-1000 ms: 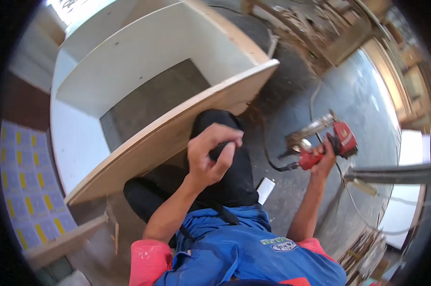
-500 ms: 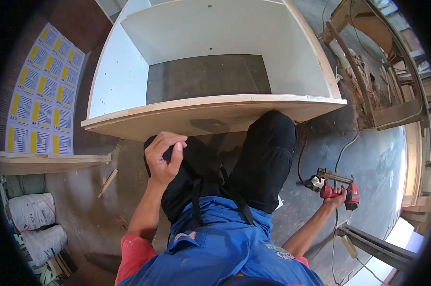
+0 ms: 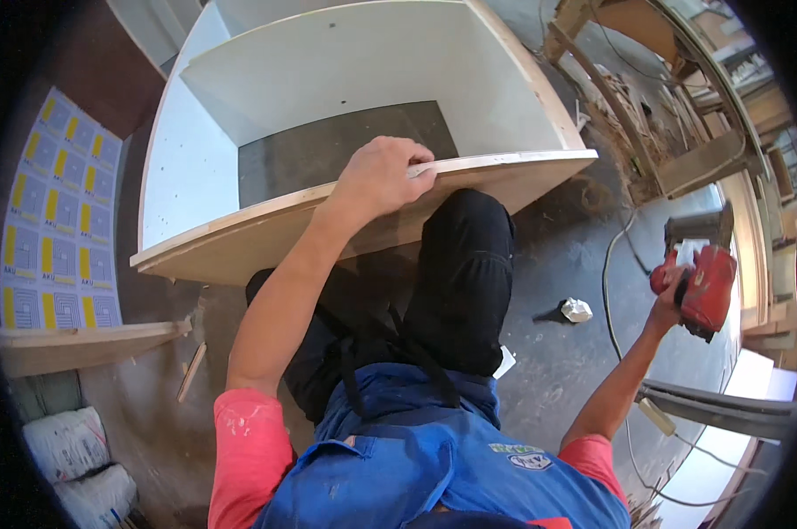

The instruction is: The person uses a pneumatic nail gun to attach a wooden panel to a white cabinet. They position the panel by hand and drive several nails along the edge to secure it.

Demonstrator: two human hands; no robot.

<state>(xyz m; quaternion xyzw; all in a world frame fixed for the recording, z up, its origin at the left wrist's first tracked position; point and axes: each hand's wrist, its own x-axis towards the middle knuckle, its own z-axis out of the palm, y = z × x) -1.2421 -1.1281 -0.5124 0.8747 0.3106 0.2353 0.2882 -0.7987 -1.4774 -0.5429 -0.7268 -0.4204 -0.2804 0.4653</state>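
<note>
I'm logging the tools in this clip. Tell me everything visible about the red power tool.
The red power tool has a red plastic-looking body with black and grey parts at its top. The right hand grips it at its left side and holds it up off the dark floor, at the right of the view. A thin cord trails over the floor near it; whether it joins the tool cannot be told. Its working end is not clear.

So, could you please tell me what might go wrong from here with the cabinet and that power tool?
1. The left hand grips the top edge of the white cabinet's front panel; if the red power tool is brought there, the fingers could sit close to where it works.
2. The right hand holds the tool out to the side, and its cord trails over the floor near the knee, so it may snag.
</note>
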